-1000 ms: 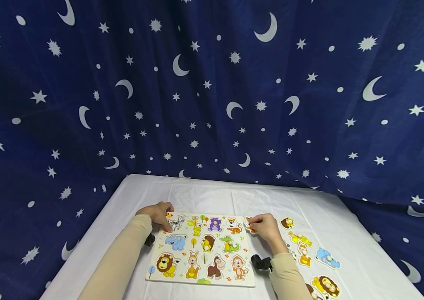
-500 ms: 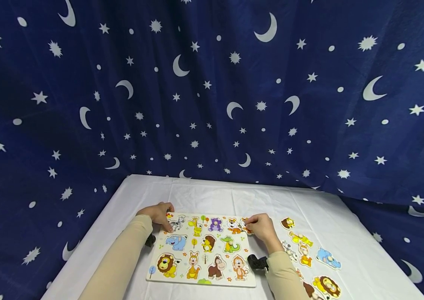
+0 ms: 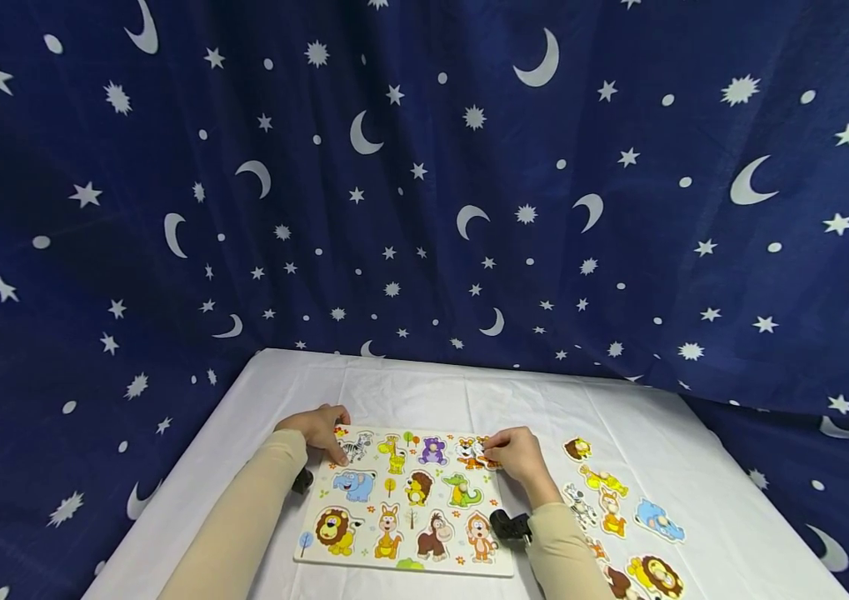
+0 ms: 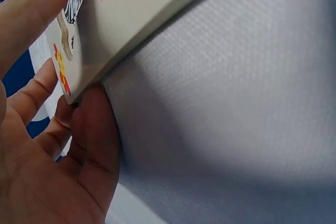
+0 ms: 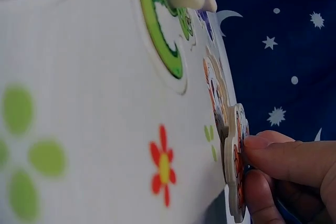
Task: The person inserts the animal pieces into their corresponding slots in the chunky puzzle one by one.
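Observation:
A wooden animal puzzle board lies on the white table. My left hand grips its far left corner, thumb on top by the zebra picture. In the left wrist view, the other fingers wrap the corner from outside. Over the board's far right corner, my right hand pinches a tiger puzzle piece between thumb and fingers. That piece overlaps the printed tiger's spot and stands tilted in the right wrist view. A knobbed crocodile piece and a purple hippo piece sit in the board.
Loose pieces lie right of the board: a hedgehog, a giraffe, a zebra piece, a kangaroo, an elephant and a lion. A dark blue star-and-moon curtain hangs behind the table.
My right hand has carried the tiger piece leftward, from beside the board's right edge to over the printed tiger. The left hand keeps its place on the corner.

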### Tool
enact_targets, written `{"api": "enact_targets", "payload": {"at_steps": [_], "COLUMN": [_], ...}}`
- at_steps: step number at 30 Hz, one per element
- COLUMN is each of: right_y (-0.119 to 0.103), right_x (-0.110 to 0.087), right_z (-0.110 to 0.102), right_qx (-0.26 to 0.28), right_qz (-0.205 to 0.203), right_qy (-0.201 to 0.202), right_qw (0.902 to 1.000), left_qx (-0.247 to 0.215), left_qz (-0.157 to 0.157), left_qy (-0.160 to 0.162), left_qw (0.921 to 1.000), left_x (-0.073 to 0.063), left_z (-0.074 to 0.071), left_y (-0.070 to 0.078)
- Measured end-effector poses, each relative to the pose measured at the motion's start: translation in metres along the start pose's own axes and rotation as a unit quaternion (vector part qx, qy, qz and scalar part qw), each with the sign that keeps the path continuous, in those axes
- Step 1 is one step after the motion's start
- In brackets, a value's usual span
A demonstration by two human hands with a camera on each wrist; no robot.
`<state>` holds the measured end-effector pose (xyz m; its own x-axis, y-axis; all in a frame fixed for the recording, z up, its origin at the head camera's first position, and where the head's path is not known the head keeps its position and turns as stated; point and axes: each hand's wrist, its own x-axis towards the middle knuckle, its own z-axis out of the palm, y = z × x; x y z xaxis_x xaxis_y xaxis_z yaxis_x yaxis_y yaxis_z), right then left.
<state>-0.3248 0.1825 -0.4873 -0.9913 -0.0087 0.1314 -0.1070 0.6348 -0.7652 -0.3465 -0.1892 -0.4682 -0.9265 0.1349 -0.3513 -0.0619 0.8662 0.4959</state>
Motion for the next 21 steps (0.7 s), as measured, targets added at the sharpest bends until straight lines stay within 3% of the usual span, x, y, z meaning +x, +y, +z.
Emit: {"api": "enact_targets", "payload": {"at_steps": [21], "right_y": [-0.009], "right_x": [0.002], "right_z": [0.015], "right_qx": [0.017], "right_qz": [-0.013], "right_qy": [-0.004], "right_qw": [0.9998], "left_qx": [-0.013], "left_qz": [-0.005], "left_qy": [-0.003], "left_qw": [0.9999], "left_x": [-0.005], "left_z": [-0.002], "left_y": [0.003]}}
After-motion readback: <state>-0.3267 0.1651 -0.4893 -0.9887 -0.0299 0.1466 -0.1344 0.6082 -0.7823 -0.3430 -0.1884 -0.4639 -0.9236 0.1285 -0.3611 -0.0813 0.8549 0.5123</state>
